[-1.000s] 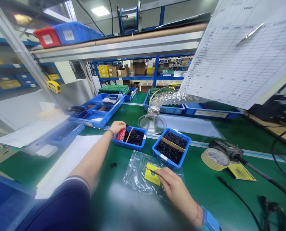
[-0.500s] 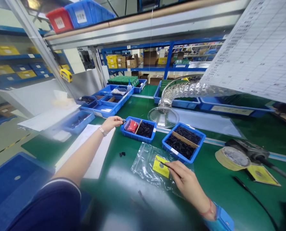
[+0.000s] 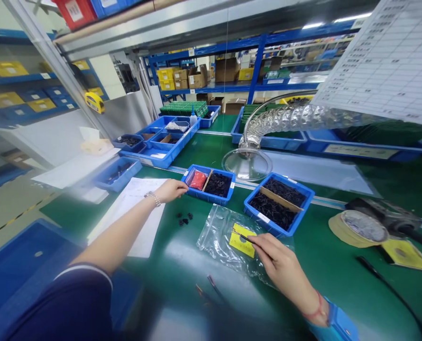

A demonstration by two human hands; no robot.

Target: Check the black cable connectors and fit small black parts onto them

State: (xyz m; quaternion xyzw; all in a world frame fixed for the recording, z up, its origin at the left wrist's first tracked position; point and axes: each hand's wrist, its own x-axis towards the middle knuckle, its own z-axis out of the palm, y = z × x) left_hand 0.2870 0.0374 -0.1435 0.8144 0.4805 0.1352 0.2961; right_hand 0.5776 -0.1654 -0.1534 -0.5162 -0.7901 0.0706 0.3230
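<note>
My left hand (image 3: pixel 172 190) is pinched closed at the left end of a small blue bin (image 3: pixel 213 201); whatever is between the fingertips is too small to make out. That bin has a red packet (image 3: pixel 198 180) on one side of a cardboard divider and small black parts (image 3: pixel 218 184) on the other. Several loose black pieces (image 3: pixel 185 219) lie on the green mat just below. My right hand (image 3: pixel 280 260) grips dark, thin tweezers (image 3: pixel 245 236), their tips over a yellow card (image 3: pixel 242 240) on a clear zip bag (image 3: pixel 216 237).
A second divided blue bin (image 3: pixel 280 203) of black parts stands right of centre. Behind it a fume duct hood (image 3: pixel 247 164) hangs low. A tape roll (image 3: pixel 358 228) and a black cable (image 3: pixel 389 284) lie at right. White paper (image 3: pixel 142 237) lies beneath my left forearm.
My left hand has come down and slightly right, beside the bin. More black pieces lie on the mat. My right hand still holds the tweezers over the card. The view has tilted down.
</note>
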